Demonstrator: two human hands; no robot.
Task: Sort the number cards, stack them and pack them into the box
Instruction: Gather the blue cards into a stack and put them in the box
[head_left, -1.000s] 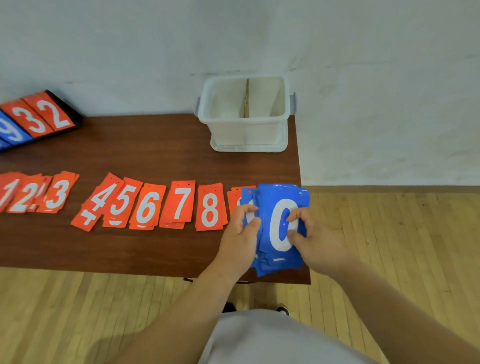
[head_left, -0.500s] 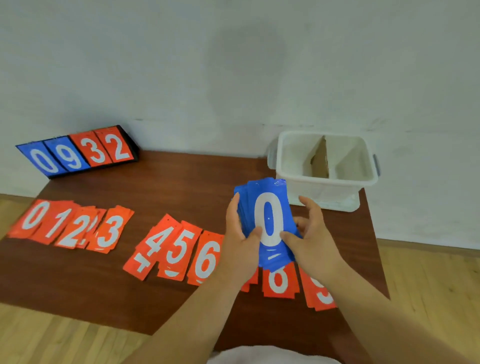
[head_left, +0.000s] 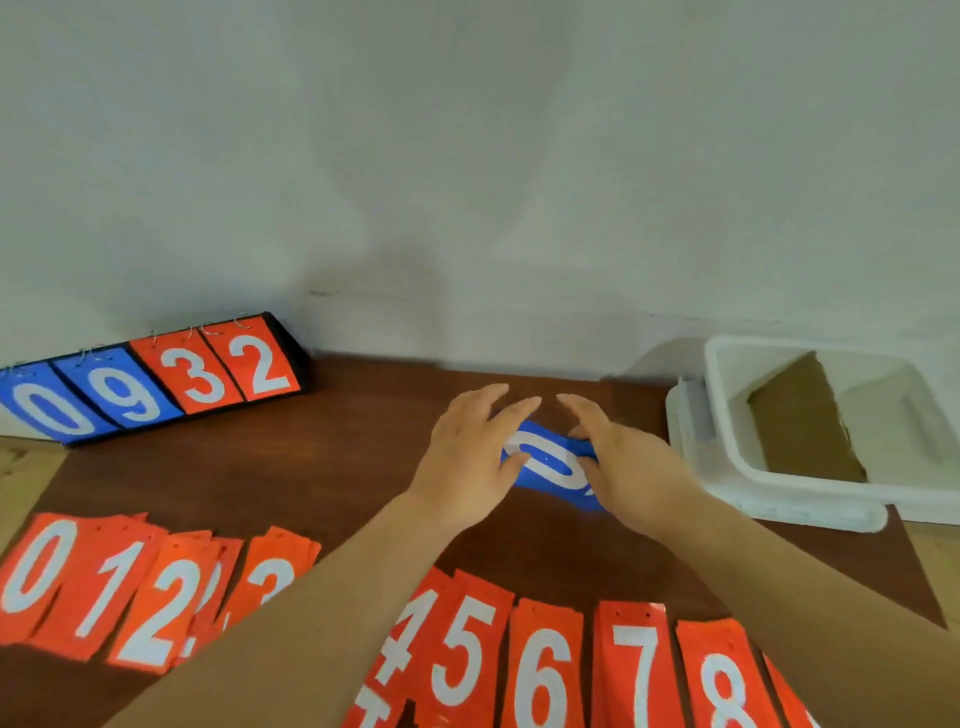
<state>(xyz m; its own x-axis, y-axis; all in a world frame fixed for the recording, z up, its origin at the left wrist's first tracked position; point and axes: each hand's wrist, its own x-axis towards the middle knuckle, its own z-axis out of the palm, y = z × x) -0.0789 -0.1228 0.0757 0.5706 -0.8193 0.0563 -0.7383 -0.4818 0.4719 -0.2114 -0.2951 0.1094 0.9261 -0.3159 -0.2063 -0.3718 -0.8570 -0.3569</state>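
A brown table (head_left: 311, 467) seen from above, set against a pale wall. Just right of centre, a stack of blue cards (head_left: 551, 464) lies on the table with a white 0 on top. The left hand (head_left: 467, 457) and right hand (head_left: 631, 470) flank the stack, one on each side. Both hands are open, fingers stretched forward and nearly straight. The left thumb rests on the top card, and the right hand touches the stack's right edge. Neither hand curls around the stack.

At the right edge sits a white box (head_left: 810, 480), just beside the right hand, with a cardboard divider (head_left: 800, 421) standing inside it.

Along the bottom, red cards (head_left: 540, 670) lie in a row showing 0 to 8, partly covered by the forearms.

At middle left, a flip scoreboard (head_left: 156, 379) reads 0 9 in blue and 3 2 in red.
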